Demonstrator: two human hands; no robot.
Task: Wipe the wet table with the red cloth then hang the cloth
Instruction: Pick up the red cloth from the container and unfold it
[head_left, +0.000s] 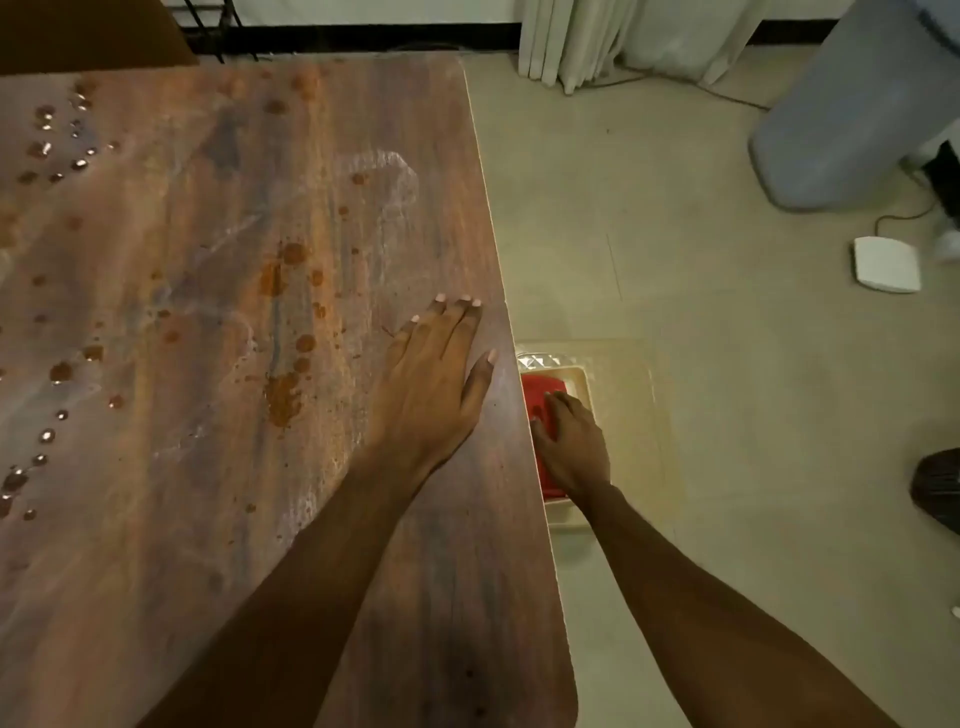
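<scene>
The brown wooden table (208, 519) fills the left and middle of the head view, with many water drops and smears across its top. My left hand (431, 384) lies flat with straight fingers on the table near its right edge. The red cloth (540, 397) sits in a cream tray (579, 376) on the floor just past that edge, partly hidden by the table. My right hand (571, 447) reaches down onto the red cloth with its fingers curled over it.
The tray stands on a pale square mat (639, 415). A grey bin (841, 114) stands at the far right, a white box (885, 265) with a cable lies nearby, and white curtains (597, 36) hang at the back. A dark object (940, 488) sits at the right edge.
</scene>
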